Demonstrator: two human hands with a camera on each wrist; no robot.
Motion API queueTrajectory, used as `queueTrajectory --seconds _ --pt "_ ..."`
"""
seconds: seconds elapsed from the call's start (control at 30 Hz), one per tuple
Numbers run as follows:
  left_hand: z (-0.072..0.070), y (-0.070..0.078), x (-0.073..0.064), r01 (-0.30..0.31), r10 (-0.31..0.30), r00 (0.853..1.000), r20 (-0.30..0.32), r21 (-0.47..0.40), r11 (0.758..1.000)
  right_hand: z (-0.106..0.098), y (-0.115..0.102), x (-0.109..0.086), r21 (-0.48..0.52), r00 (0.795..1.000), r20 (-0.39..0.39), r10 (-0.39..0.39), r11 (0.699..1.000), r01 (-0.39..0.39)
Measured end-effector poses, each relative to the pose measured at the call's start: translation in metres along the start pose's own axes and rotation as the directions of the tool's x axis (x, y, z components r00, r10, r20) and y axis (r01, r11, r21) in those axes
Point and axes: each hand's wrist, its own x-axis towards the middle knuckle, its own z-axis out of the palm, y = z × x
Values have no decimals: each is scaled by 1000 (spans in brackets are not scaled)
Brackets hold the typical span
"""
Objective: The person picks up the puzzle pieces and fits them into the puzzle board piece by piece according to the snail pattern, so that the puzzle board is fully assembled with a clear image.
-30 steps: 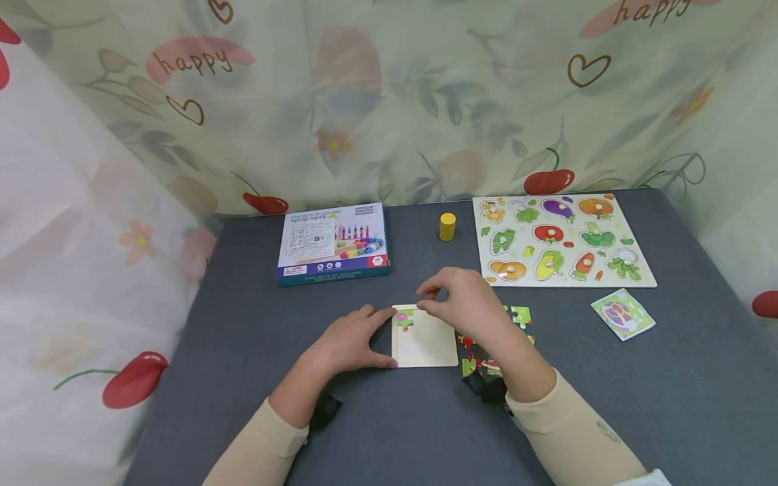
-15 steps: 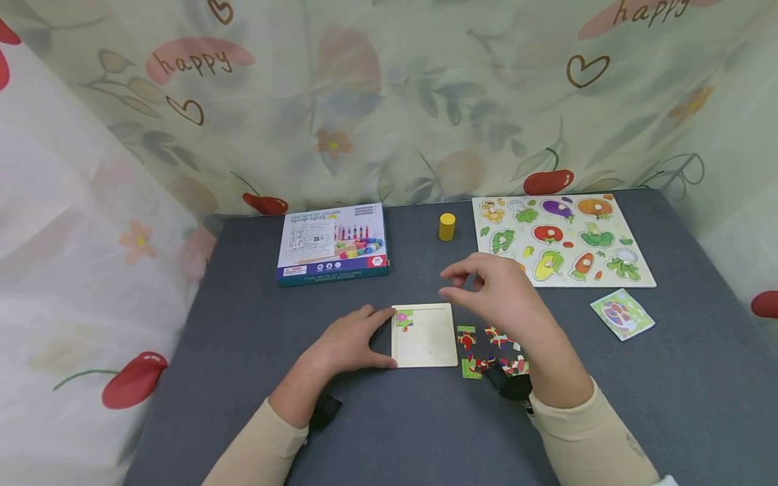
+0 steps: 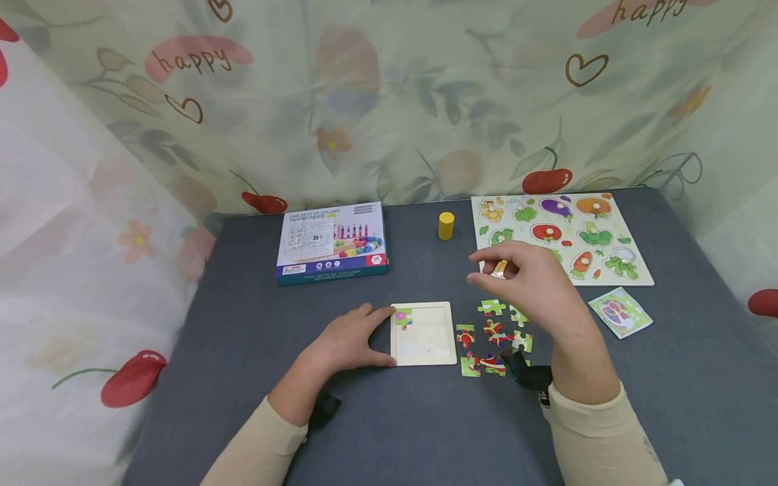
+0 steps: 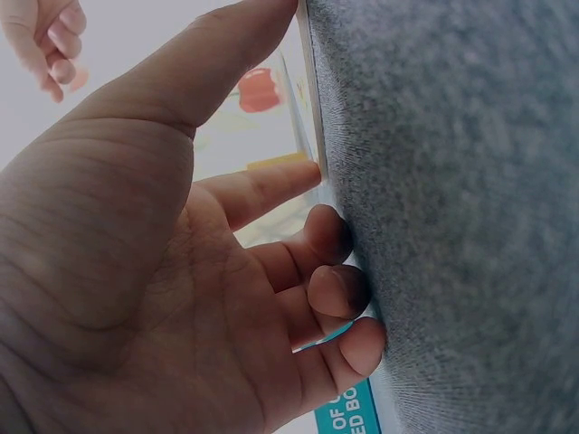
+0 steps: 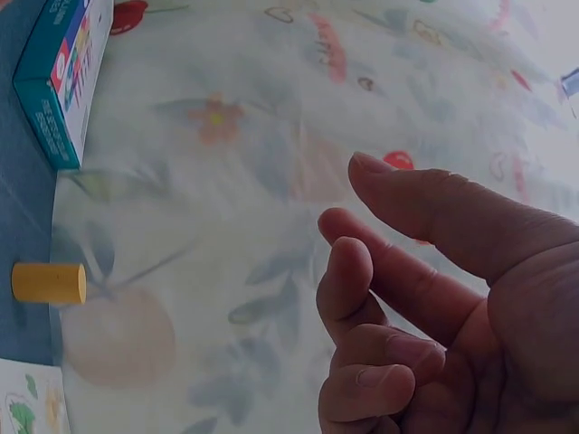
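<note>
A small pale wooden puzzle tray [image 3: 428, 341] lies on the table, with one green-and-pink jigsaw piece [image 3: 404, 317] in its far left corner. My left hand [image 3: 349, 343] rests beside it, thumb and index finger touching the left edge near both corners. In the left wrist view, the tray's thin edge [image 4: 314, 90] meets those fingertips. My right hand [image 3: 537, 287] hovers above and to the right of the tray, thumb and index finger apart, holding nothing; the right wrist view shows the other fingers loosely bent. Several loose jigsaw pieces [image 3: 491, 308] lie right of the tray, partly hidden by that arm.
Behind the tray stand a bead-set box [image 3: 331, 243] and a yellow cylinder [image 3: 446, 226]. A vegetable puzzle board [image 3: 638, 273] lies at the back right, a small square picture card [image 3: 621, 312] in front of it. A printed curtain [image 3: 389, 101] hangs along the table's far edge.
My right hand has moved right and away from over the tray, uncovering the tray's far right corner and the loose pieces. My left hand has stayed at the tray's left edge.
</note>
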Motion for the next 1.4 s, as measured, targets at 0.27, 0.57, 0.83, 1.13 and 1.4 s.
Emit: queueTrajectory --seconds 0.27,0.57,0.83,1.13,1.4 --pt "0 -2 0 -3 3 1000 6 0 1000 -12 15 2 -23 999 -41 13 1000 -14" --pt "-1 -2 0 -3 4 1000 17 -8 1000 -22 30 1 -49 1000 0 30 998 -30" --pt "-1 -2 -1 -12 12 1000 12 -6 1000 -30 45 2 -62 995 96 17 998 -11" --pt "-1 -1 0 -19 19 1000 8 1 1000 -35 68 7 -56 974 217 57 997 -46" --pt "-3 -1 0 -18 18 1000 15 6 1000 -23 96 20 0 932 352 86 996 -92"
